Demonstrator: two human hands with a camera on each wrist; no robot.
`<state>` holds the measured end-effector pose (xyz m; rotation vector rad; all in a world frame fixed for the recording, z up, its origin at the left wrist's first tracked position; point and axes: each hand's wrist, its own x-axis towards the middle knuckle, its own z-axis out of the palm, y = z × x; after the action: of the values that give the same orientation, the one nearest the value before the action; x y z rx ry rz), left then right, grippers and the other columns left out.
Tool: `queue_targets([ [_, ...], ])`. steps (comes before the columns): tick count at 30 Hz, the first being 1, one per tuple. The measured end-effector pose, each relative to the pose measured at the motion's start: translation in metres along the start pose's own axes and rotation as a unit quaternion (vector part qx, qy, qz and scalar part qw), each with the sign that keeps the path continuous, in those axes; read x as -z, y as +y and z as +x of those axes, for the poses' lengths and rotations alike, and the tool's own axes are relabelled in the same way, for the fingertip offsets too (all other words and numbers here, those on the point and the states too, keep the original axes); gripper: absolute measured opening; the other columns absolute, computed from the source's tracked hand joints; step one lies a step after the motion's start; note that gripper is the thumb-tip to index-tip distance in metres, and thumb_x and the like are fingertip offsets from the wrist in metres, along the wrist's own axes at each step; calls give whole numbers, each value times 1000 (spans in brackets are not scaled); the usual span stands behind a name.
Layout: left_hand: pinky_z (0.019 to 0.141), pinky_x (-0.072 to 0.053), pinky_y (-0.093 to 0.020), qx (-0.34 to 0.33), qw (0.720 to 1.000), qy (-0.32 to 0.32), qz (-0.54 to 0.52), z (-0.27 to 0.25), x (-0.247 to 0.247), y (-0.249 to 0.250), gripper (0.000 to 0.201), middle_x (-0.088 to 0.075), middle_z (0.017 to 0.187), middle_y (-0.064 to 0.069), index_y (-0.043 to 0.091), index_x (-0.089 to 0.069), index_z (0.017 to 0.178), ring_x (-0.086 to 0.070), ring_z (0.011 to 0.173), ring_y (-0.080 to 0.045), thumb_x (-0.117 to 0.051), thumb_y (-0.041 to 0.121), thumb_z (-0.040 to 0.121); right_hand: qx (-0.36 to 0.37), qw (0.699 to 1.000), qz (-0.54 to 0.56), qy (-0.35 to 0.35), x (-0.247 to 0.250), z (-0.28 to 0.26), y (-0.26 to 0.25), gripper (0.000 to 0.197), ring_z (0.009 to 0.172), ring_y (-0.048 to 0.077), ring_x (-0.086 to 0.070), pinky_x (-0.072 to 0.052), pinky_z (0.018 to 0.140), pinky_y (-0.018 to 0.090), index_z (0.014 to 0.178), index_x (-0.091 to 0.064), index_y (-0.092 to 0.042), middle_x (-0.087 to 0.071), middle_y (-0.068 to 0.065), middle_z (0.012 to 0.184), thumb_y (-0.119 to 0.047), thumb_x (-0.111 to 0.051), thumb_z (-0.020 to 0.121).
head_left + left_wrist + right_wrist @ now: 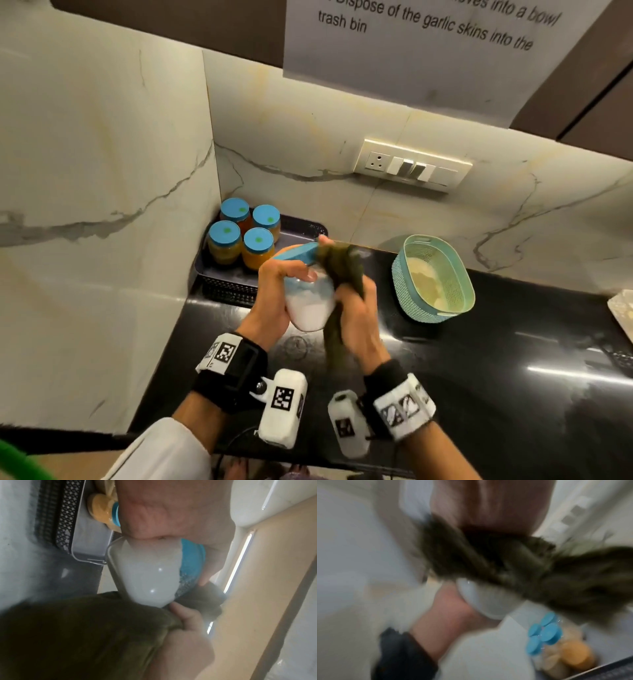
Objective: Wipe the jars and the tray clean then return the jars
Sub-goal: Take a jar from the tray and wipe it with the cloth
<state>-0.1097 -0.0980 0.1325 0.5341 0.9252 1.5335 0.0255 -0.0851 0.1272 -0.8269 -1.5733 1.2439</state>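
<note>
Meanwhile, at frame center, the left hand [270,301] grips a tilted jar of white powder [310,308] while the right hand [356,315] clutches a dark green cloth [339,267] against it.

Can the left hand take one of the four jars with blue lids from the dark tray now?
Probably not yet: the left hand grips the tilted white-filled glass jar. The tray lies just beyond it, unobstructed.

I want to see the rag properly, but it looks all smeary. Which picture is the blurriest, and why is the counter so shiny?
The right wrist view is blurriest: the green cloth streaks as if moving. The left wrist view is hazy but shows the white jar. The head view is sharpest; the black counter mirrors bright light streaks.
</note>
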Motion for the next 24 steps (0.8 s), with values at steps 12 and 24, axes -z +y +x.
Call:
queue_targets([
  [12,80,-59,-36,11,1000,-8,-25,6,6,11,67,-66,108,-19,1,-66,115,-65,98,-30,-64,34,57,83,996,-27,-12,-16,-12,-6,80,151,27,-42,-37,123,45,148,-52,-1,-55,9,155,17,-44,71],
  [24,107,-49,-57,-9,996,59,60,5,13,-10,59,-64,127,-30,6,-71,121,-65,120,-36,-68,39,71,77,989,-119,-32,-14,-18,4,88,155,21,-35,-36,125,46,158,-36,-7,-41,4,164,-1,-78,80],
])
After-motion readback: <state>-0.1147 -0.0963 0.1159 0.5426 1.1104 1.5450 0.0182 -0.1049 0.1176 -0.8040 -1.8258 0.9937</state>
